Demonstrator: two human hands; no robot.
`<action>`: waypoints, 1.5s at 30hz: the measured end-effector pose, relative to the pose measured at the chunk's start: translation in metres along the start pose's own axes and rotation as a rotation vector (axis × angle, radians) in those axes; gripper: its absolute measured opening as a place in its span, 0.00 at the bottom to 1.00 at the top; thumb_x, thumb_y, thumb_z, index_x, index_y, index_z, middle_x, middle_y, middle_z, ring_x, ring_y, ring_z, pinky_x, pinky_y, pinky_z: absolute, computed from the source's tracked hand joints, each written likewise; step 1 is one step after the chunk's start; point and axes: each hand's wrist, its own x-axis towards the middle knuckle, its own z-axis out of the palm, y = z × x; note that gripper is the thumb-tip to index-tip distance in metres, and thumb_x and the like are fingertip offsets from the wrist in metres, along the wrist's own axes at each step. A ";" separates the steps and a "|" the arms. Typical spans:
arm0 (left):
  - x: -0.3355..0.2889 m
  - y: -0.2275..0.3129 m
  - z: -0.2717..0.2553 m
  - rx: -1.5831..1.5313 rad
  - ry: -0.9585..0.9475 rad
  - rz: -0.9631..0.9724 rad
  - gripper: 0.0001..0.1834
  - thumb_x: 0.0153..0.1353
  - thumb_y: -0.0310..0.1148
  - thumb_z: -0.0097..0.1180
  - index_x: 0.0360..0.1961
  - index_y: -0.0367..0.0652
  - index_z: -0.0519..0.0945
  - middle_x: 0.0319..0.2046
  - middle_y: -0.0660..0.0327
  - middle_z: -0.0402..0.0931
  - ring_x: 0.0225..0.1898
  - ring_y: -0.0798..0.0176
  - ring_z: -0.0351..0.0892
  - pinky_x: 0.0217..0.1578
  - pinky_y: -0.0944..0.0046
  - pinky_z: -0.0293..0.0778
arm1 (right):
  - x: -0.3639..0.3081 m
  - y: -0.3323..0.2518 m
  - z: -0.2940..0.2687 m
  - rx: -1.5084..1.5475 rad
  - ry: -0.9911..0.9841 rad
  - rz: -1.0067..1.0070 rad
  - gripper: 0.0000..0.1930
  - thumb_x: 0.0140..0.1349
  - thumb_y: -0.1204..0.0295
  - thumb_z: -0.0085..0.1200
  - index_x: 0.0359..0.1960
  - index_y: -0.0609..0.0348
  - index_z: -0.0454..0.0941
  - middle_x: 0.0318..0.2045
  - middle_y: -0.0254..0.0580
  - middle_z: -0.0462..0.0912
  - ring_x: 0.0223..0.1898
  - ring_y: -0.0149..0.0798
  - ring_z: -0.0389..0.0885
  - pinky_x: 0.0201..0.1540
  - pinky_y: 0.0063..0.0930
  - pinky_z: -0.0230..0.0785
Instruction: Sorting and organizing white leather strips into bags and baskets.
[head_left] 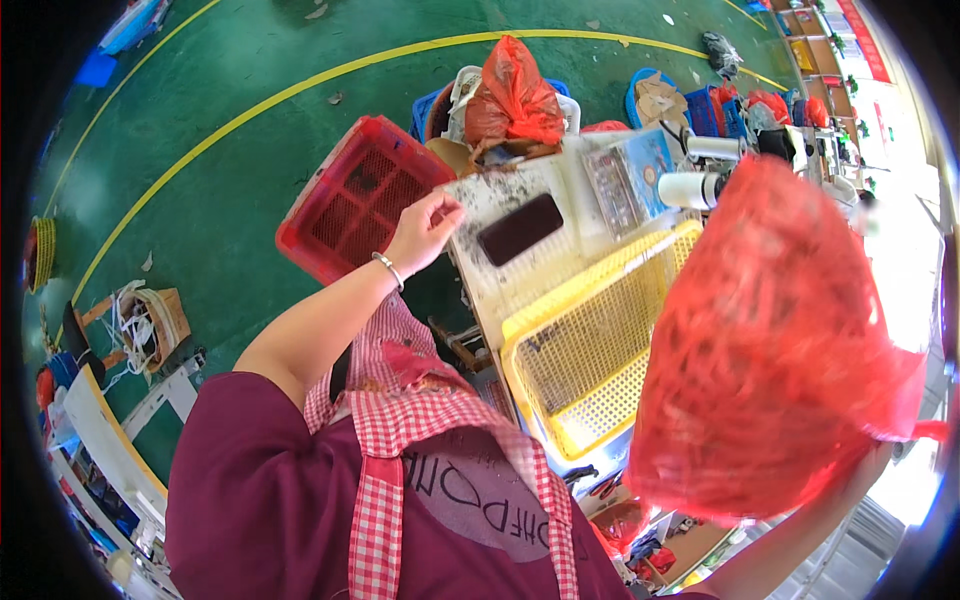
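Observation:
A bulging red plastic bag (765, 350) is held up at the right, its thin film showing strips of something inside that I cannot make out. My right hand (872, 458) grips it from its lower right side, with the fingers mostly hidden behind the film. Over the left edge of the worktable (525, 290), my left hand (428, 230) has its fingers curled together with nothing visible in them. A dark phone (521, 230) lies on the table close to that hand. Between my hands sits a yellow plastic basket (590, 340), with no contents that I can see.
A red crate (365, 200) stands left of the table. Beyond the table, another tied red bag (512, 95) rests on stacked baskets. A machine with a white cylinder (690, 190) is at the table's far right. A cardboard box (165, 320) stands at far left.

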 end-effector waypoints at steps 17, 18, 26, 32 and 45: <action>0.179 -0.100 0.012 0.223 -0.549 -0.401 0.19 0.63 0.40 0.47 0.50 0.42 0.77 0.47 0.48 0.76 0.47 0.49 0.78 0.51 0.60 0.72 | 0.047 0.121 0.533 0.695 -0.276 0.591 0.12 0.64 0.67 0.54 0.45 0.57 0.77 0.45 0.42 0.81 0.45 0.42 0.78 0.51 0.52 0.69; 0.178 -0.101 0.007 0.227 -0.557 -0.408 0.19 0.63 0.40 0.47 0.50 0.42 0.77 0.47 0.48 0.76 0.47 0.49 0.78 0.51 0.60 0.72 | 0.041 0.132 0.547 0.639 -0.299 0.628 0.10 0.64 0.68 0.54 0.44 0.56 0.76 0.41 0.40 0.81 0.39 0.39 0.77 0.40 0.45 0.69; 0.188 -0.065 -0.017 0.555 -0.689 -0.442 0.26 0.67 0.49 0.44 0.33 0.36 0.82 0.27 0.49 0.79 0.32 0.52 0.79 0.38 0.55 0.73 | 0.057 0.326 0.582 -0.141 -0.450 0.798 0.13 0.59 0.61 0.57 0.38 0.56 0.77 0.31 0.40 0.81 0.27 0.37 0.75 0.26 0.35 0.67; 0.214 -0.064 -0.046 0.244 0.007 -0.107 0.18 0.60 0.42 0.61 0.21 0.40 0.77 0.18 0.68 0.71 0.22 0.77 0.65 0.26 0.73 0.62 | 0.051 0.258 0.577 -1.315 -0.889 -0.002 0.28 0.52 0.50 0.52 0.47 0.61 0.79 0.48 0.55 0.80 0.52 0.55 0.78 0.55 0.46 0.69; 0.211 -0.195 -0.038 0.159 0.273 -0.394 0.21 0.61 0.39 0.56 0.48 0.33 0.74 0.45 0.48 0.77 0.48 0.54 0.77 0.49 0.60 0.71 | 0.040 0.288 0.548 -1.134 -0.788 -0.019 0.28 0.52 0.46 0.50 0.42 0.59 0.81 0.46 0.55 0.81 0.50 0.54 0.78 0.52 0.46 0.69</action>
